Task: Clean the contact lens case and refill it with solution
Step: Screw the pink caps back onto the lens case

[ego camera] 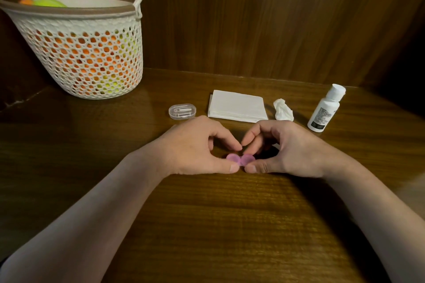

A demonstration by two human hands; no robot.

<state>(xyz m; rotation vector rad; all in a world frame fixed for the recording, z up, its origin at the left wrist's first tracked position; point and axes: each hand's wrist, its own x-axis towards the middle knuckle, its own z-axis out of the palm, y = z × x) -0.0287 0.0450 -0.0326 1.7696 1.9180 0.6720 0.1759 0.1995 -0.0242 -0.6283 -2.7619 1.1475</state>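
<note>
A small pink contact lens case (239, 159) with two round caps lies on the wooden table in front of me. My left hand (195, 147) pinches its left half between thumb and fingers. My right hand (285, 149) pinches its right half the same way. A white solution bottle (325, 109) with a closed cap stands upright to the right, apart from both hands. A stack of folded white tissues (236, 105) lies behind the hands, and a crumpled tissue (283, 110) lies beside it.
A clear plastic box (182, 110) holding a small white tool sits left of the tissues. A white perforated basket (78, 48) with orange and green items stands at the back left. Wooden panelling (253, 18) closes the back of the table.
</note>
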